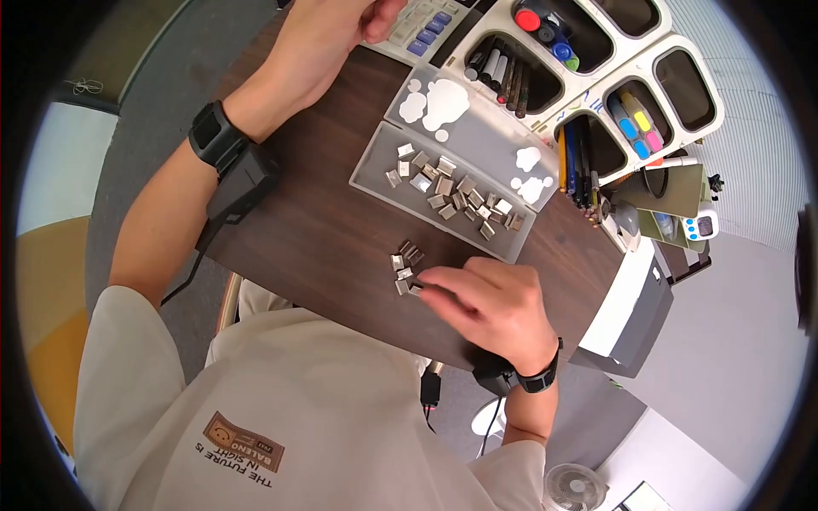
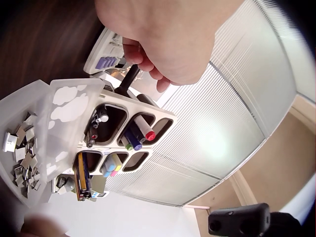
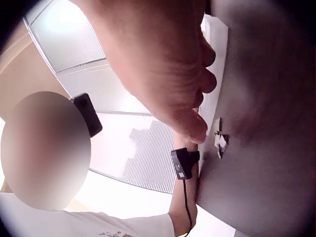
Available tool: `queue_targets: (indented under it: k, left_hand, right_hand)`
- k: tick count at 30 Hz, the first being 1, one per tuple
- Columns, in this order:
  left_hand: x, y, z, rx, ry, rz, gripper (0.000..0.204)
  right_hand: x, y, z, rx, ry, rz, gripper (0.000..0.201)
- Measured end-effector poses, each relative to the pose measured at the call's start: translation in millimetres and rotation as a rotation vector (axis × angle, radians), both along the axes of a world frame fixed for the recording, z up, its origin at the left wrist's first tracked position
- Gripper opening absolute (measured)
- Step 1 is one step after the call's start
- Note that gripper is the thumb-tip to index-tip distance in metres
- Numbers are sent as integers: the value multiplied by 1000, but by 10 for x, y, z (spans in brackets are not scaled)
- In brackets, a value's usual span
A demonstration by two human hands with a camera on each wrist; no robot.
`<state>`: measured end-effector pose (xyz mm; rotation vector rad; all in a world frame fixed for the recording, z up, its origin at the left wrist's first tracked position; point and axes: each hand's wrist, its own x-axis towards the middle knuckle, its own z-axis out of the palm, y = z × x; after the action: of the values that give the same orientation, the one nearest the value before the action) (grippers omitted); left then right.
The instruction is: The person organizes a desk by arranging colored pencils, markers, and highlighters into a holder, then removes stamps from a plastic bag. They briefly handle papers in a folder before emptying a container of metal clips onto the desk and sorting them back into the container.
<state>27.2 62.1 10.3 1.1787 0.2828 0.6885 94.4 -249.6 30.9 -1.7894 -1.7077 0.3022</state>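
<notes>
A small group of metal clips (image 1: 403, 262) lies on the dark table in front of the open plastic case (image 1: 426, 213), which holds many similar pieces. My right hand (image 1: 503, 311) is beside the group, thumb and forefinger reaching towards its nearest piece; no clip shows between them. In the right wrist view, the loose clips (image 3: 221, 141) appear apart from my bent fingers (image 3: 208, 81). My left hand (image 1: 332, 34) is by the calculator (image 1: 417, 30), fingers loosely curled. The left wrist view shows my left hand (image 2: 168, 39) from behind; its palm is hidden.
A white organizer (image 1: 588, 85) with pens, markers and sticky tabs stands behind the case. The case lid (image 1: 486, 119), with white patches, lies open against it. A white box (image 1: 626, 298) is at the right edge of the table, and a fan (image 1: 575, 487) is beyond.
</notes>
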Motion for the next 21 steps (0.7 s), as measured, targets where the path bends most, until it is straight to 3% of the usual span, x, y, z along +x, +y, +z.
queue_targets:
  k: [2, 16, 19, 21]
  left_hand:
    - [-6, -7, -14, -3, 5, -6, 33]
    - [-6, -9, 4, 23, 8, 4, 33]
    - [-15, 6, -12, 26, -11, -2, 33]
    - [-28, -7, 1, 22, -10, 2, 33]
  right_hand:
    - [-47, 11, 7, -66, 10, 83, 20]
    - [-19, -18, -6, -150, 18, 57, 15]
    - [23, -29, 16, -84, 62, 38, 14]
    - [74, -50, 126, -94, 43, -135, 15]
